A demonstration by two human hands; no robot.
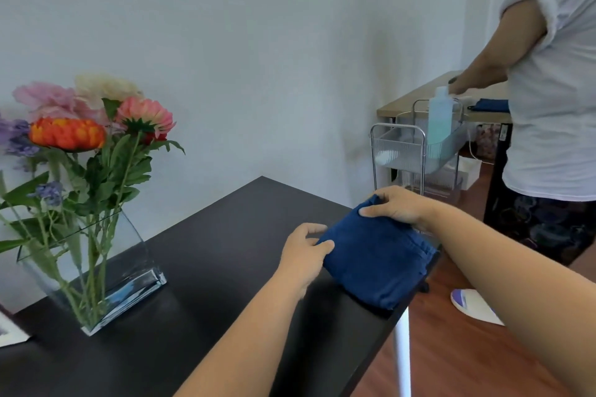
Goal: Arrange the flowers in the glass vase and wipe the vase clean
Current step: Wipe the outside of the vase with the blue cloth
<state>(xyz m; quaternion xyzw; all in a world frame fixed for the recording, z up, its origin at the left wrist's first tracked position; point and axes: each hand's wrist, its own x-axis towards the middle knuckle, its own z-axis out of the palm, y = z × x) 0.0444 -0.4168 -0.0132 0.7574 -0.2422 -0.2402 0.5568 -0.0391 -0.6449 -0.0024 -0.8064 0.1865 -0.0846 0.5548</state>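
The glass vase point(96, 271) stands at the left of the dark surface point(206, 293), a clear, flat-sided vessel with a thick base and a slanted rim. The flowers point(80, 126) are already in it: an orange bloom in front, pink ones behind and to the right, a cream one at the top, purple sprigs at the left, all on green leafy stems that show through the glass.

Well apart from the vase, at the right edge of the surface, lies a folded dark blue cloth point(377, 261), its near corner hanging slightly over the edge. The left hand point(304, 255) has its grip closed on the cloth's left edge, thumb on top and fingers curled beside it. The right hand point(398, 206) grips the far corner, fingers bent over the fold and bunching it.

Beyond, another person point(554, 80) in a white shirt stands by a wire trolley point(416, 151) that holds a pale bottle point(440, 119).
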